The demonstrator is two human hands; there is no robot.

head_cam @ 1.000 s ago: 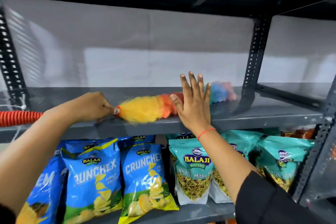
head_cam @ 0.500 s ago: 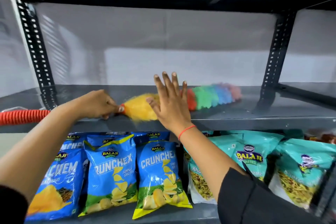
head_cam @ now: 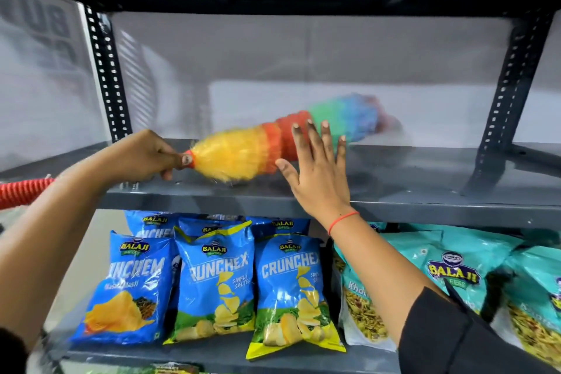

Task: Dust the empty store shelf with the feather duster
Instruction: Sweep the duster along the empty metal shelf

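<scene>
**Shelf, grey metal, with duster lying across it**

Shelf [head_cam: 425, 188]: grey metal board, dark slotted uprights at left and right rear, pale wall behind. Nothing stands on it except the duster.

Lower shelf [head_cam: 212, 357]: packed. Blue crisp bags [head_cam: 212, 282] in a row at left and centre, teal snack bags [head_cam: 455, 276] at right.

Feather duster [head_cam: 273, 146]: rainbow head, yellow nearest the handle, then orange, red, green, blue, with a pinkish tip. Head slants from front left toward the rear right; yellow end is low on the shelf near its front edge, far tip is blurred and looks raised. A ribbed red handle section [head_cam: 24, 191] shows at the far left edge.

Left hand [head_cam: 145, 158]: fingers curled tight around the duster's neck, just where the yellow feathers begin.

Right hand [head_cam: 315, 170]: palm forward, fingers spread and pointing up, in front of the red and green bands of the duster. Cannot tell whether it touches the feathers. Thin red thread [head_cam: 343, 220] around the wrist, black sleeve [head_cam: 455, 334] below.
</scene>
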